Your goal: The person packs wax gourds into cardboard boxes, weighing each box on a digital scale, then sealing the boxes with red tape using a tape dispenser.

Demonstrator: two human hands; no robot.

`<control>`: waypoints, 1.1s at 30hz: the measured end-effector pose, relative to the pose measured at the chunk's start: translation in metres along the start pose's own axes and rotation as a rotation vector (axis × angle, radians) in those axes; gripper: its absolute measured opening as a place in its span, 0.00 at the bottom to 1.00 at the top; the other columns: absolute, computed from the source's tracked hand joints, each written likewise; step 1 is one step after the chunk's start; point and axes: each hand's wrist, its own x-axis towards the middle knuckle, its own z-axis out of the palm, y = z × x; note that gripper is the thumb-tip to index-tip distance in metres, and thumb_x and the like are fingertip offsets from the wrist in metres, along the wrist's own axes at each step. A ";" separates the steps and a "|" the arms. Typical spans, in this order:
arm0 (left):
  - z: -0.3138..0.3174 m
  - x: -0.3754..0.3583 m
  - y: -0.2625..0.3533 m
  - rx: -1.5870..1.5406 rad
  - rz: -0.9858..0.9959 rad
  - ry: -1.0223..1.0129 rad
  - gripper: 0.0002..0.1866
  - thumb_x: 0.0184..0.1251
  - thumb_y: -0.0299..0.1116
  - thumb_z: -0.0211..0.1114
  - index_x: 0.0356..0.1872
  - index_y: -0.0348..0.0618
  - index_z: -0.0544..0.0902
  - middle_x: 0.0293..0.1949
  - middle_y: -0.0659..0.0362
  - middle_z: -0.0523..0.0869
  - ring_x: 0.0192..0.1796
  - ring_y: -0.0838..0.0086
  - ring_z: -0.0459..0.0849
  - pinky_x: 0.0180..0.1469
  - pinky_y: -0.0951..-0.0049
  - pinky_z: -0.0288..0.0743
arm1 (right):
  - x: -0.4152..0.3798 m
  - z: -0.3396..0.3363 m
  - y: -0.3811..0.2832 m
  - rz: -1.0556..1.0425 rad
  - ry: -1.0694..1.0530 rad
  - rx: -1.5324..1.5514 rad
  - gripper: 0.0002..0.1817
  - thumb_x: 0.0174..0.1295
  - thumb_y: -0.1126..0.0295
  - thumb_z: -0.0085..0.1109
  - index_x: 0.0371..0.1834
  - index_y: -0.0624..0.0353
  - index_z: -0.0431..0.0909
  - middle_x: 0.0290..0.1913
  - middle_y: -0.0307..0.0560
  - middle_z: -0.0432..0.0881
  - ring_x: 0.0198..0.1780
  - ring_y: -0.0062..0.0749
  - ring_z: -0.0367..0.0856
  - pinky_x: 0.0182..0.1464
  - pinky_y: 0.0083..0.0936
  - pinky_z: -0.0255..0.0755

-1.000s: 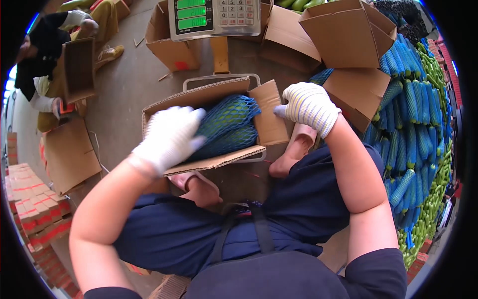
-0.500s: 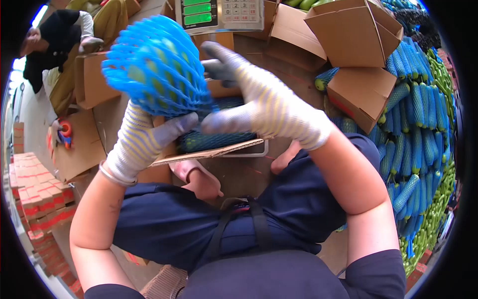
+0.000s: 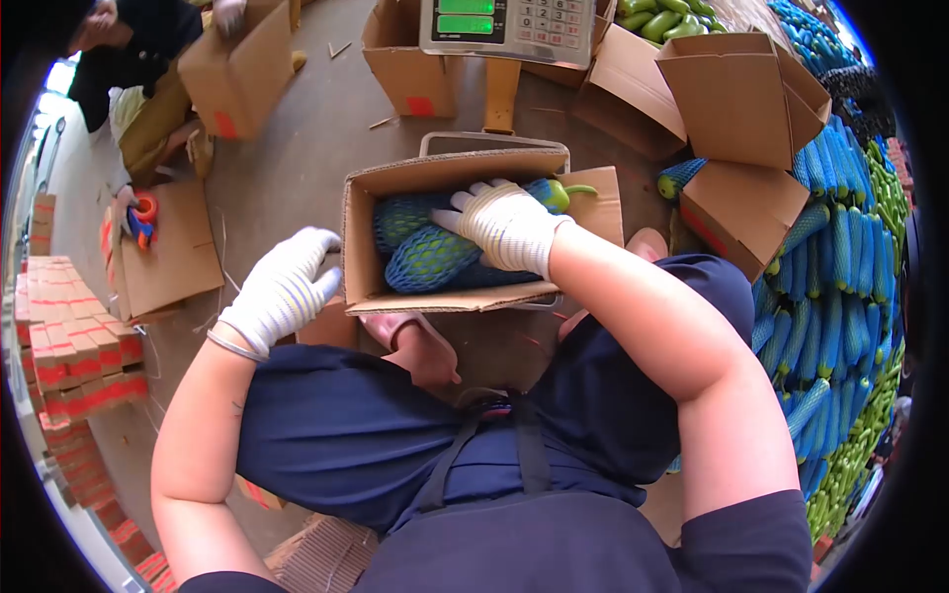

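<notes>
A cardboard box (image 3: 358, 242) stands open in front of me, with several green vegetables in blue foam nets inside. One netted green vegetable (image 3: 432, 259) lies at the box's front left. Another, with a bare green stalk end (image 3: 560, 195), points toward the right flap. My right hand (image 3: 509, 227), in a striped white glove, lies over the netted vegetables with its fingers stretched to the left; part of them is hidden beneath it. Just outside the box's left wall is my left hand (image 3: 289, 284), gloved too, its thumb and fingers apart and nothing between them.
A scale display (image 3: 509, 25) rises on a post behind the box. Cardboard boxes (image 3: 727, 94) stand at the back right, beside a pile of netted vegetables (image 3: 840, 247). At left are flattened cartons (image 3: 74, 341), an orange and blue tape dispenser (image 3: 143, 219) and another person (image 3: 133, 89).
The blue-netted bundle my left hand held up is out of that hand, which now stands open beside the box. My right hand has moved down onto the netted vegetables. The view has shifted.
</notes>
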 end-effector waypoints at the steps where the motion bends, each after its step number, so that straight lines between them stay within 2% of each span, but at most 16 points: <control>1: 0.001 0.003 0.001 -0.006 -0.001 0.007 0.16 0.66 0.30 0.64 0.53 0.37 0.79 0.46 0.46 0.84 0.48 0.52 0.85 0.56 0.62 0.78 | -0.004 -0.008 0.001 -0.025 -0.066 0.055 0.43 0.45 0.65 0.78 0.69 0.49 0.72 0.52 0.50 0.81 0.56 0.49 0.81 0.57 0.40 0.76; 3: 0.002 0.010 0.000 0.201 0.169 0.176 0.17 0.65 0.32 0.67 0.52 0.39 0.79 0.47 0.47 0.84 0.48 0.54 0.84 0.55 0.62 0.78 | -0.010 -0.025 0.007 0.001 -0.177 0.132 0.46 0.45 0.61 0.80 0.72 0.50 0.69 0.54 0.51 0.81 0.58 0.49 0.81 0.60 0.40 0.75; 7: 0.005 0.017 0.007 0.096 0.159 0.236 0.17 0.63 0.34 0.69 0.50 0.39 0.79 0.46 0.48 0.83 0.48 0.54 0.83 0.55 0.60 0.77 | -0.025 -0.027 0.025 0.163 -0.201 0.055 0.45 0.44 0.62 0.79 0.70 0.54 0.70 0.54 0.53 0.81 0.57 0.51 0.81 0.59 0.40 0.76; 9: 0.003 0.020 0.015 -0.188 -0.121 0.079 0.18 0.62 0.36 0.70 0.49 0.39 0.78 0.44 0.48 0.82 0.49 0.51 0.82 0.55 0.58 0.77 | -0.023 -0.023 0.024 0.106 -0.078 0.086 0.41 0.43 0.66 0.78 0.65 0.56 0.73 0.51 0.53 0.81 0.55 0.50 0.81 0.58 0.41 0.75; 10: 0.001 0.024 0.014 -0.186 -0.113 0.083 0.18 0.62 0.36 0.70 0.49 0.39 0.78 0.44 0.48 0.82 0.49 0.51 0.82 0.55 0.58 0.77 | -0.023 -0.021 0.020 0.035 0.028 0.122 0.37 0.43 0.69 0.77 0.61 0.56 0.76 0.51 0.52 0.81 0.54 0.50 0.81 0.57 0.42 0.75; 12: 0.003 0.026 0.013 0.105 0.048 0.151 0.17 0.61 0.37 0.70 0.48 0.41 0.78 0.41 0.49 0.81 0.47 0.49 0.81 0.54 0.57 0.77 | -0.015 -0.008 0.011 -0.005 0.186 0.095 0.28 0.44 0.67 0.75 0.53 0.53 0.79 0.48 0.49 0.81 0.54 0.46 0.81 0.58 0.40 0.74; 13: 0.004 0.029 0.018 0.273 0.160 0.280 0.16 0.60 0.36 0.71 0.46 0.42 0.79 0.40 0.49 0.80 0.45 0.50 0.81 0.51 0.57 0.77 | -0.008 0.003 0.010 0.009 0.086 0.120 0.28 0.45 0.69 0.75 0.54 0.52 0.79 0.50 0.48 0.81 0.55 0.45 0.81 0.57 0.40 0.74; 16: 0.001 0.038 0.043 0.304 0.253 0.263 0.15 0.57 0.35 0.71 0.44 0.44 0.81 0.40 0.50 0.80 0.45 0.51 0.81 0.49 0.57 0.78 | -0.002 0.014 0.006 0.080 0.084 0.083 0.26 0.49 0.70 0.71 0.55 0.52 0.79 0.51 0.49 0.82 0.56 0.45 0.81 0.59 0.39 0.74; 17: 0.008 0.043 0.047 0.267 0.311 0.175 0.14 0.56 0.34 0.71 0.43 0.45 0.82 0.41 0.51 0.80 0.45 0.51 0.81 0.49 0.56 0.78 | -0.006 0.013 0.009 0.089 0.085 0.081 0.26 0.49 0.70 0.71 0.55 0.52 0.79 0.51 0.49 0.82 0.56 0.45 0.81 0.59 0.39 0.74; 19: 0.025 0.055 0.056 0.284 0.419 0.075 0.19 0.55 0.34 0.72 0.50 0.48 0.81 0.41 0.52 0.81 0.44 0.53 0.81 0.47 0.56 0.79 | -0.014 0.008 0.018 0.015 0.256 0.094 0.24 0.50 0.69 0.69 0.55 0.53 0.80 0.49 0.49 0.83 0.54 0.45 0.82 0.57 0.39 0.75; 22: 0.044 0.084 0.082 0.338 0.522 0.020 0.32 0.56 0.36 0.72 0.65 0.55 0.76 0.42 0.52 0.81 0.45 0.55 0.83 0.46 0.57 0.80 | -0.043 -0.064 0.040 0.140 0.093 0.385 0.19 0.55 0.60 0.68 0.46 0.59 0.84 0.44 0.56 0.86 0.49 0.51 0.85 0.51 0.42 0.78; 23: 0.050 0.095 0.088 0.392 0.532 0.007 0.35 0.58 0.38 0.72 0.70 0.59 0.72 0.44 0.51 0.82 0.45 0.55 0.83 0.44 0.57 0.80 | -0.056 -0.083 0.050 0.261 0.125 0.337 0.20 0.57 0.55 0.67 0.44 0.59 0.85 0.41 0.56 0.87 0.47 0.51 0.86 0.50 0.43 0.79; 26: 0.070 0.125 0.101 0.484 0.507 -0.049 0.34 0.59 0.38 0.70 0.70 0.60 0.72 0.43 0.50 0.82 0.44 0.56 0.84 0.43 0.56 0.80 | -0.091 -0.084 0.079 0.591 0.133 0.186 0.28 0.61 0.41 0.62 0.40 0.59 0.87 0.37 0.56 0.87 0.44 0.53 0.86 0.49 0.42 0.79; 27: 0.074 0.130 0.099 0.470 0.531 -0.040 0.32 0.61 0.35 0.65 0.70 0.61 0.72 0.40 0.50 0.83 0.39 0.55 0.85 0.40 0.55 0.81 | -0.097 -0.084 0.081 0.634 -0.036 0.283 0.32 0.61 0.37 0.60 0.37 0.59 0.87 0.37 0.57 0.88 0.43 0.52 0.87 0.48 0.41 0.79; 30: 0.079 0.127 0.097 0.379 0.446 -0.105 0.33 0.61 0.31 0.60 0.71 0.61 0.71 0.36 0.49 0.85 0.34 0.55 0.86 0.37 0.54 0.80 | -0.107 -0.030 0.075 0.629 -0.177 0.517 0.28 0.66 0.41 0.55 0.36 0.58 0.87 0.38 0.57 0.88 0.44 0.53 0.86 0.48 0.43 0.77; 33: 0.106 0.129 0.096 0.404 0.473 -0.088 0.32 0.63 0.28 0.55 0.72 0.56 0.72 0.36 0.49 0.87 0.34 0.56 0.87 0.36 0.54 0.80 | -0.112 -0.006 0.066 0.676 0.028 0.672 0.24 0.67 0.47 0.54 0.34 0.58 0.87 0.36 0.57 0.87 0.42 0.54 0.85 0.47 0.46 0.77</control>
